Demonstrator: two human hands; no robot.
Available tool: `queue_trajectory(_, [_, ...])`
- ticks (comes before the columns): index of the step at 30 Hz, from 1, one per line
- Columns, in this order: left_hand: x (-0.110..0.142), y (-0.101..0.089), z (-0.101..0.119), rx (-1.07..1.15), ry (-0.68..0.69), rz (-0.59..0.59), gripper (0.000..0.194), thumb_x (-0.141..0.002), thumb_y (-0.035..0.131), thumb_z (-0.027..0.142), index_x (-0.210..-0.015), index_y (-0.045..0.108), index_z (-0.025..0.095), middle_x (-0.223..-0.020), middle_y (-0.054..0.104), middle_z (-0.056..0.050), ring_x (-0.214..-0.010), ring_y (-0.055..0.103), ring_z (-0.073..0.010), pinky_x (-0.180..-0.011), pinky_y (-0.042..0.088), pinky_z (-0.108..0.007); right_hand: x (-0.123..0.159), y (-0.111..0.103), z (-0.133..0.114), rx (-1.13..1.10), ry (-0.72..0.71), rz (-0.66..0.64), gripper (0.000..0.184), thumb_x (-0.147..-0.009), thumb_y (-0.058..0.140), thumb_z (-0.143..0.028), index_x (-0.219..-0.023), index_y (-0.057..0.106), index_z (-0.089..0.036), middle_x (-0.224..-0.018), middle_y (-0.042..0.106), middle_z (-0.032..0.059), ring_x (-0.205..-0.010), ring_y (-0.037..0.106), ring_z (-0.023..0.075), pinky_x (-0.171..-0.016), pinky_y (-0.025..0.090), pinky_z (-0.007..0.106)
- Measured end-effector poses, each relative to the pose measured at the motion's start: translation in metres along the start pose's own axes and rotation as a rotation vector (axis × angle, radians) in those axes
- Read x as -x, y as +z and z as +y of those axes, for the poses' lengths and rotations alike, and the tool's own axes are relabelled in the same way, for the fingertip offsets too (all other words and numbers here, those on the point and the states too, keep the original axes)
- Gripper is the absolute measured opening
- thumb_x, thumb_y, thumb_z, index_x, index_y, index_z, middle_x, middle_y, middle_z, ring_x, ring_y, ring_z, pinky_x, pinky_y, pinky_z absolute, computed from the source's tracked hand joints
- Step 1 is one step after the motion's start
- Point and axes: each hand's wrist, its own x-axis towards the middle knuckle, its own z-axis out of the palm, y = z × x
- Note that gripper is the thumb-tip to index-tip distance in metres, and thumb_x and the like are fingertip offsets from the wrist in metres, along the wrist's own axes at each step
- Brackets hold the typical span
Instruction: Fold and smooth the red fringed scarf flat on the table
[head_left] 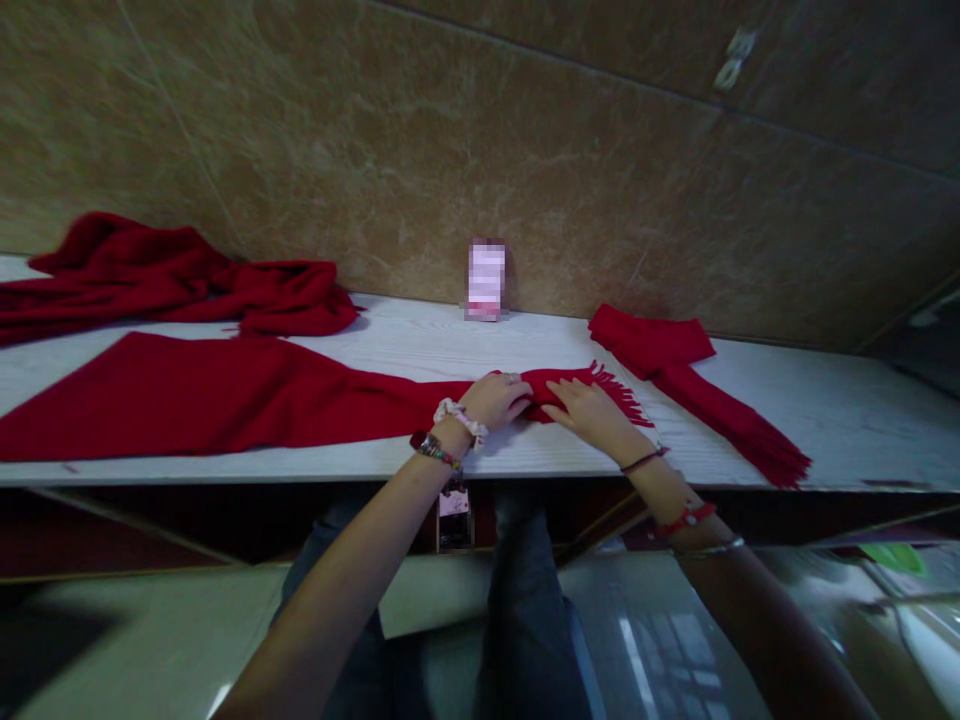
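Note:
A long red scarf (285, 400) lies along the white counter, spread wide at the left and gathered narrow under my hands. Its fringe (622, 395) fans out just past my right hand. My left hand (496, 400) is closed on the narrow part, with fingers bent over the cloth. A little to the right, my right hand (592, 412) grips the same scarf near the fringed end, its fingers pointing left. A short stretch of cloth shows between the two hands. Both thumbs are partly hidden.
A folded red scarf (690, 385) lies at the right, its tail angled towards the front edge. More crumpled red cloth (172, 275) is heaped at the back left. An upright phone (486, 280) leans on the tiled wall (420, 150) behind the white counter (420, 345).

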Motion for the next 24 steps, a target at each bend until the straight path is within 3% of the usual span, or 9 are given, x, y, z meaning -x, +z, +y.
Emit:
queue_trajectory(4, [0.000, 0.002, -0.001, 0.025, -0.004, 0.018, 0.018, -0.086, 0.046, 0.021, -0.093, 0.061, 0.014, -0.088, 0.062, -0.006, -0.084, 0.057, -0.0170, -0.076, 0.044, -0.028, -0.005, -0.010, -0.012, 0.021, 0.067, -0.039, 0.041, -0.089, 0.037, -0.033, -0.121, 0.047, -0.010, -0.113, 0.058, 0.0189, -0.109, 0.050, 0.0280, -0.086, 0.040, 0.041])
queue_trajectory(9, [0.000, 0.002, -0.001, 0.034, -0.013, 0.019, 0.018, -0.086, 0.046, 0.020, -0.095, 0.060, 0.013, -0.091, 0.062, -0.007, -0.085, 0.057, -0.0170, -0.078, 0.045, -0.028, -0.005, -0.013, -0.010, -0.107, 0.004, -0.011, 0.046, -0.088, 0.038, -0.039, -0.122, 0.046, -0.011, -0.122, 0.053, 0.0163, -0.113, 0.047, 0.0244, -0.090, 0.039, 0.037])
queue_trajectory(16, [0.002, 0.003, -0.001, 0.066, -0.022, 0.073, 0.016, -0.085, 0.046, 0.018, -0.094, 0.060, 0.014, -0.089, 0.062, -0.006, -0.084, 0.057, -0.0162, -0.076, 0.046, -0.027, -0.007, -0.011, -0.012, -0.092, 0.051, 0.037, 0.036, -0.084, 0.037, -0.015, -0.117, 0.052, -0.008, -0.116, 0.058, 0.0148, -0.105, 0.055, 0.0215, -0.088, 0.042, 0.031])
queue_trajectory(20, [0.002, 0.002, -0.001, 0.074, -0.034, 0.074, 0.017, -0.086, 0.045, 0.019, -0.094, 0.059, 0.014, -0.089, 0.062, -0.006, -0.085, 0.057, -0.0160, -0.077, 0.046, -0.028, -0.006, -0.004, -0.009, -0.071, 0.066, 0.090, 0.039, -0.081, 0.036, -0.009, -0.116, 0.053, -0.009, -0.117, 0.058, 0.0149, -0.104, 0.056, 0.0217, -0.088, 0.044, 0.031])
queue_trajectory(24, [0.004, 0.001, 0.000, 0.086, -0.030, 0.039, 0.017, -0.083, 0.047, 0.017, -0.095, 0.059, 0.014, -0.092, 0.061, -0.007, -0.088, 0.057, -0.0168, -0.081, 0.045, -0.029, 0.002, 0.016, 0.013, -0.103, 0.016, 0.139, 0.047, -0.077, 0.031, -0.001, -0.119, 0.052, -0.006, -0.121, 0.055, 0.0157, -0.113, 0.049, 0.0203, -0.096, 0.039, 0.033])
